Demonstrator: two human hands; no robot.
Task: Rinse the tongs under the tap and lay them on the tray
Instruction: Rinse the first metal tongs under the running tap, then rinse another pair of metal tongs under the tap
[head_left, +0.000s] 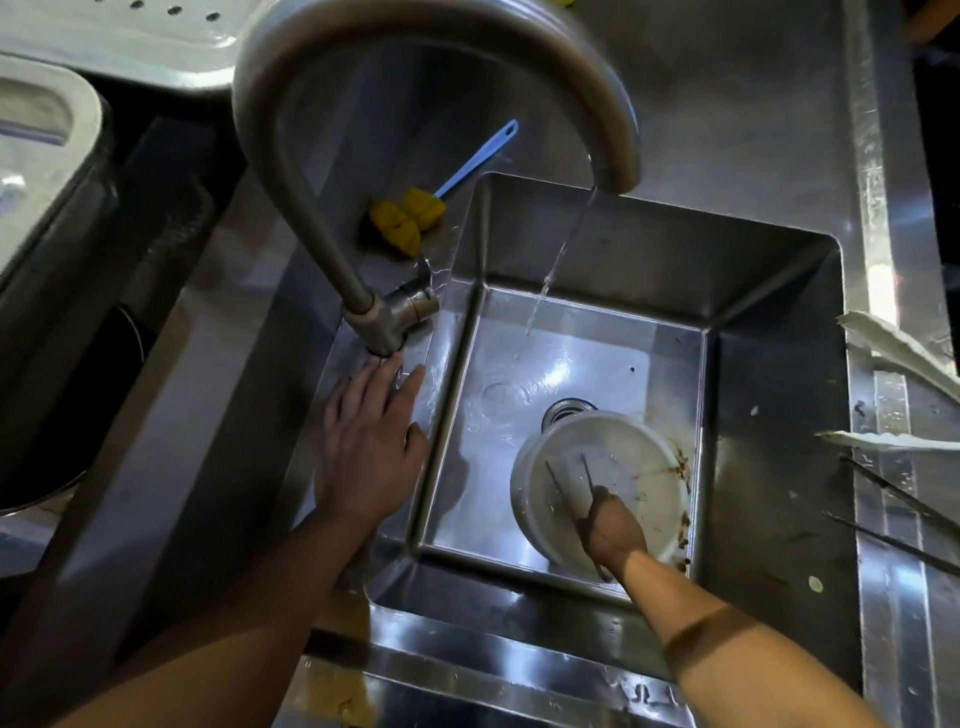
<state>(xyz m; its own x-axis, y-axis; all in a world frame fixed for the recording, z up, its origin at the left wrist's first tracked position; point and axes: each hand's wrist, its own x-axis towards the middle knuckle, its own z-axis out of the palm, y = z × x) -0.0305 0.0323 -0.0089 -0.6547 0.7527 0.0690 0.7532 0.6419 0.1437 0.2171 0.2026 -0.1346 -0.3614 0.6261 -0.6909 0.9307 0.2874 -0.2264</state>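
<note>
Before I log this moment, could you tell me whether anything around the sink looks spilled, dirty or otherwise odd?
Yes. Brown residue streaks the sink wall and floor beside the white bowl. The water stream lands clear of the tongs, which the right hand holds over the bowl.

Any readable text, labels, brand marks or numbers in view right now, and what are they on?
None readable. The tap, sink, white bowl, tongs in the right hand and yellow brush show no lettering. Dark marks on the sink's front rim are too blurred to read.
</note>
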